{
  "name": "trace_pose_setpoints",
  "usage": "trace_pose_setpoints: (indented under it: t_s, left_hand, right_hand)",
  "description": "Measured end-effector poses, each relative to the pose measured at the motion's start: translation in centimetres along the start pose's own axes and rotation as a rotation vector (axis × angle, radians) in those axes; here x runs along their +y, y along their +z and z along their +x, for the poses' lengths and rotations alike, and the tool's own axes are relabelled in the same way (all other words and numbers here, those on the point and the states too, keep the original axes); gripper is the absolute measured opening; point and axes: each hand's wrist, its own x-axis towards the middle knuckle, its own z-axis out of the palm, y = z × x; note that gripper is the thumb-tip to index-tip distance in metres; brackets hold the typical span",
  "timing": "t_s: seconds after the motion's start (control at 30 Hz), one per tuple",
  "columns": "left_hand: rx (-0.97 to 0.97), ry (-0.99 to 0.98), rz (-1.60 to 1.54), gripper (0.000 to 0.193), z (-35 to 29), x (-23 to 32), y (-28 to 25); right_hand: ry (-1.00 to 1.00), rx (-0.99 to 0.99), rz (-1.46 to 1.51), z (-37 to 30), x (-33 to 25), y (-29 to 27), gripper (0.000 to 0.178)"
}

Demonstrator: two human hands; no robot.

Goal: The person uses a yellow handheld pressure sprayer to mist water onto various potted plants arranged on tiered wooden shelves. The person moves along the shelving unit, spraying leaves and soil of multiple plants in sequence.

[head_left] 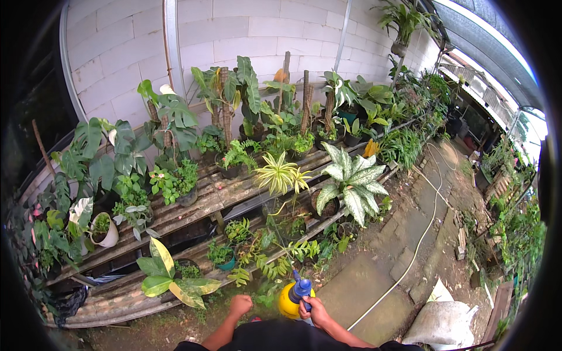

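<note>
My right hand (317, 312) grips the blue handle of a pump sprayer, whose round yellow tank (286, 303) hangs at the lower middle. Its blue nozzle (296, 274) points up and away from me, toward the lower plant shelf. To the left, my left hand (240, 305) is closed in a fist, with nothing showing in it. Fern-like leaves (273, 268) grow just beyond the nozzle. Further back are a spiky yellow-green plant (275, 174) and a plant with broad white-speckled leaves (352, 181). A plant with yellow and green leaves (167, 270) stands beyond my left hand.
Potted plants crowd two corrugated shelves (199, 205) along a pale block wall (269, 26). A white pot (105, 230) leans at the left. A pale hose (417, 250) runs along the dirt path (372, 295). A white sack (443, 323) lies at the lower right.
</note>
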Motion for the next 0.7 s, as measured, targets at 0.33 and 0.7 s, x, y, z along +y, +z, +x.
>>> trace_pose_setpoints:
  t_s: [0.33, 0.7]
  left_hand:
    - [-0.044, 0.873, -0.579, 0.021, -4.0, 25.6, -6.9]
    - [-0.246, 0.943, -0.298, 0.021, -6.9, 28.8, -3.2]
  right_hand:
    - [-0.138, 0.083, -0.044, 1.6, 2.9, 4.6, 0.050]
    - [-0.275, 0.112, -0.008, 1.7, 4.5, 5.7, 0.042]
